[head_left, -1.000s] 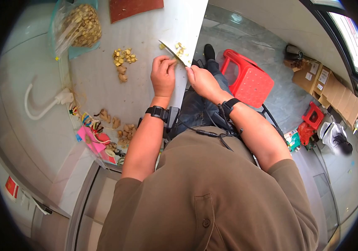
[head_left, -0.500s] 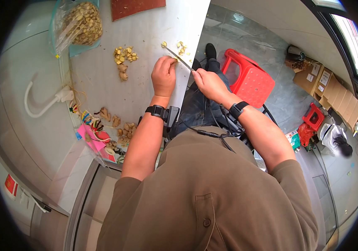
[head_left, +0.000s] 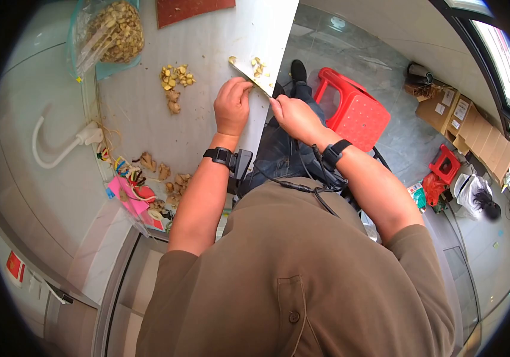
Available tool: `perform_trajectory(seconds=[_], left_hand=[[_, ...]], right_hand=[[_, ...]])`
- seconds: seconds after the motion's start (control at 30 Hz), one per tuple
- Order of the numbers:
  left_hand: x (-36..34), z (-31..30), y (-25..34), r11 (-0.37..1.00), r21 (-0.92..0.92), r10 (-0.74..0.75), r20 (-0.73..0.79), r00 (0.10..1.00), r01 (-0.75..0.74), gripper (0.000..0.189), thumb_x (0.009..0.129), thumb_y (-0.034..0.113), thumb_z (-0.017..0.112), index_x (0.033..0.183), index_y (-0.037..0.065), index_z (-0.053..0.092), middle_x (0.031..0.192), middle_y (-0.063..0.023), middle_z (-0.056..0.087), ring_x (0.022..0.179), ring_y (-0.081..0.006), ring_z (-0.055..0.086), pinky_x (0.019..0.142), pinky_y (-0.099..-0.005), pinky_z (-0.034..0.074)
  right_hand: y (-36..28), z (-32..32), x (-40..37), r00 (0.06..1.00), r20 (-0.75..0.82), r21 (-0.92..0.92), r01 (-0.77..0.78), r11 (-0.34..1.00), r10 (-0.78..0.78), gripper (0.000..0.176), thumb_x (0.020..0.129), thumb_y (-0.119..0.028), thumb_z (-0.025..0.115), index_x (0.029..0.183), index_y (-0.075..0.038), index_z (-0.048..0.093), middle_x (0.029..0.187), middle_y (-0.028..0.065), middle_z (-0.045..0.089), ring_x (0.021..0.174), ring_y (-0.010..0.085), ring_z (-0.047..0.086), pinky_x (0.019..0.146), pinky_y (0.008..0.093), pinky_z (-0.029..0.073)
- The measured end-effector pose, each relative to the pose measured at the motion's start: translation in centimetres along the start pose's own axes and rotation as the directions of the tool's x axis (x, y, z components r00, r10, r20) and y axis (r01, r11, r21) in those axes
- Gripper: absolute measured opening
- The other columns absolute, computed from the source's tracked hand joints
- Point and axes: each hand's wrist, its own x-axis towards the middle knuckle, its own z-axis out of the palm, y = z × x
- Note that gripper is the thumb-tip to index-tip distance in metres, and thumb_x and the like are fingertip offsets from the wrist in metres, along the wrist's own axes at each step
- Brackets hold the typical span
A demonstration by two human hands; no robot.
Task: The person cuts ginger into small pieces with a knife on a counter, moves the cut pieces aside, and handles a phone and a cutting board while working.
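Observation:
My right hand (head_left: 296,116) grips the handle of a knife (head_left: 251,77) at the table's edge, with the blade pointing up and left. Beside the blade, my left hand (head_left: 232,107) has its fingers bent together on a small piece of ginger, mostly hidden by them. Cut ginger pieces (head_left: 259,66) lie just beyond the blade, and one more piece is by its tip. Left of my hands is a pile of cut ginger (head_left: 175,77), with an unpeeled ginger root (head_left: 173,102) below it.
A clear bag of ginger slices (head_left: 118,35) sits at the table's far left, near a dark red board (head_left: 194,9). More ginger roots (head_left: 177,185) lie at the near left. A red stool (head_left: 359,116) and cardboard boxes (head_left: 475,125) are on the right.
The knife's blade has tilted slightly, and my left fingertips now sit close against it. Both hands have otherwise barely shifted; the whole view has moved a little.

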Motion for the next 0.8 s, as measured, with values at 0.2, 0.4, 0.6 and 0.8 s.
perform_trajectory(seconds=[0.2, 0.4, 0.6, 0.8], left_hand=[[-0.1, 0.1, 0.4, 0.999, -0.028, -0.034, -0.016, 0.999, 0.034, 0.012, 0.094, 0.000, 0.081, 0.104, 0.005, 0.077, 0.108, -0.0113, 0.076, 0.096, -0.0321, 0.074, 0.083, -0.0404, 0.061], [-0.3, 0.7, 0.8, 0.993, -0.061, -0.103, -0.018, 0.995, 0.102, 0.014, 0.093, 0.002, 0.084, 0.105, 0.004, 0.077, 0.108, -0.0116, 0.074, 0.091, -0.0300, 0.074, 0.080, -0.0389, 0.062], [-0.6, 0.7, 0.3, 0.999, -0.021, -0.043, -0.044, 0.998, 0.042, 0.014, 0.094, -0.001, 0.081, 0.106, 0.004, 0.077, 0.108, -0.0120, 0.075, 0.093, -0.0309, 0.075, 0.081, -0.0384, 0.062], [-0.4, 0.5, 0.6, 0.998, -0.029, -0.049, -0.041, 0.998, 0.048, 0.014, 0.094, -0.001, 0.081, 0.106, 0.004, 0.077, 0.110, -0.0124, 0.076, 0.097, -0.0326, 0.075, 0.085, -0.0393, 0.062]], right_hand=[[-0.3, 0.6, 1.0, 0.999, -0.022, 0.033, -0.043, 0.999, 0.044, 0.049, 0.117, -0.038, 0.051, 0.099, 0.004, 0.067, 0.087, 0.0337, 0.072, 0.088, 0.0548, 0.071, 0.082, 0.0632, 0.055], [0.3, 0.8, 0.6, 0.998, -0.023, 0.135, -0.055, 0.989, 0.059, 0.049, 0.117, -0.039, 0.051, 0.100, 0.004, 0.067, 0.090, 0.0352, 0.071, 0.091, 0.0562, 0.070, 0.084, 0.0634, 0.054], [0.4, -0.4, -0.7, 0.998, 0.006, 0.128, -0.066, 0.990, 0.066, 0.049, 0.117, -0.039, 0.052, 0.100, 0.004, 0.068, 0.091, 0.0355, 0.071, 0.091, 0.0563, 0.069, 0.084, 0.0633, 0.053], [0.9, -0.4, -1.4, 0.997, 0.026, 0.107, -0.074, 0.992, 0.072, 0.049, 0.117, -0.040, 0.051, 0.101, 0.004, 0.069, 0.091, 0.0347, 0.072, 0.091, 0.0557, 0.070, 0.084, 0.0631, 0.053]])
